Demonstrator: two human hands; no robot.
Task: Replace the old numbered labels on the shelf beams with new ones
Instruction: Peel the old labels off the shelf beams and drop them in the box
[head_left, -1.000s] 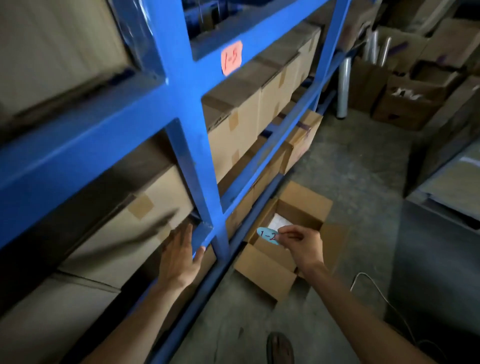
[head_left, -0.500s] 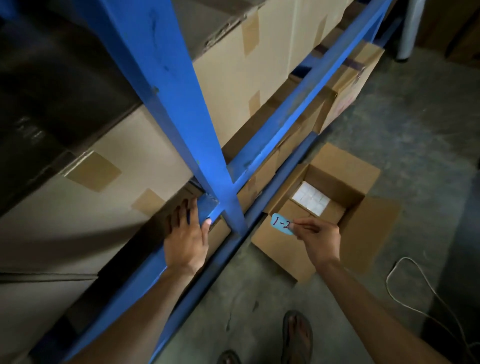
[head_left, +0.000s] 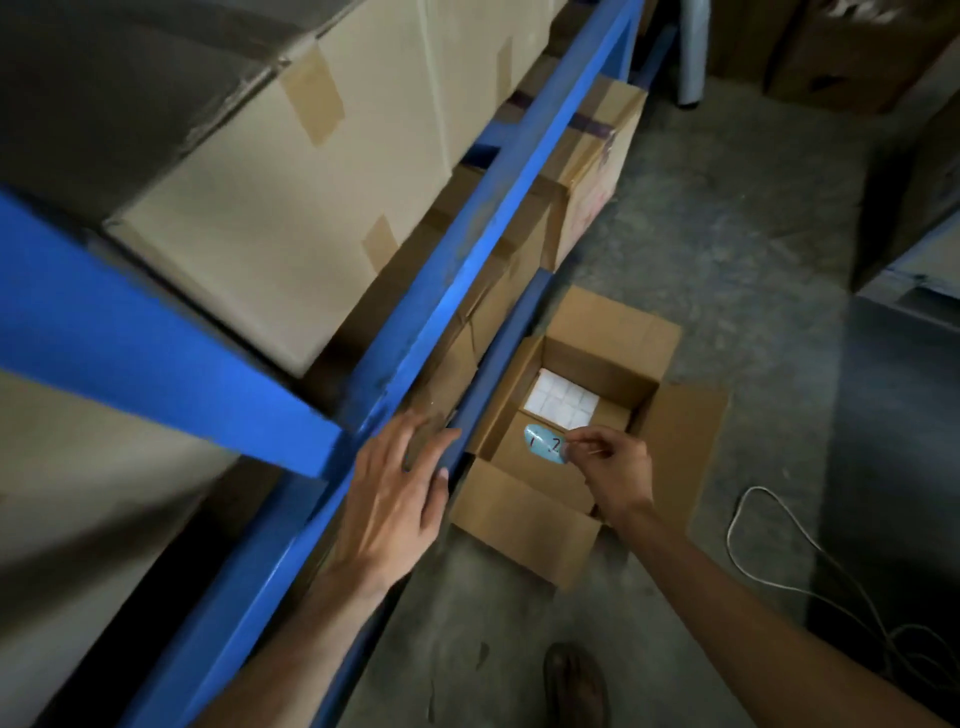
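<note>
Both hands show; left hand (head_left: 395, 493) lies flat on the blue beam (head_left: 467, 260); right hand (head_left: 613, 467) pinches a blue label (head_left: 543, 446), writing half blurred, over the open box (head_left: 524, 525).

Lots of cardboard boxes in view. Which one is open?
The box on the floor beside the rack, under the right hand, flaps spread and white packets showing inside. The boxes on the shelves are taped shut.

Place: a warehouse or stockroom.
Shelving: blue steel rack (head_left: 467, 249) from 7 to 1 o'clock.
Stock: taped cardboard boxes (head_left: 291, 208) on it.
Floor: bare concrete (head_left: 727, 249), open box (head_left: 587, 415).
</note>
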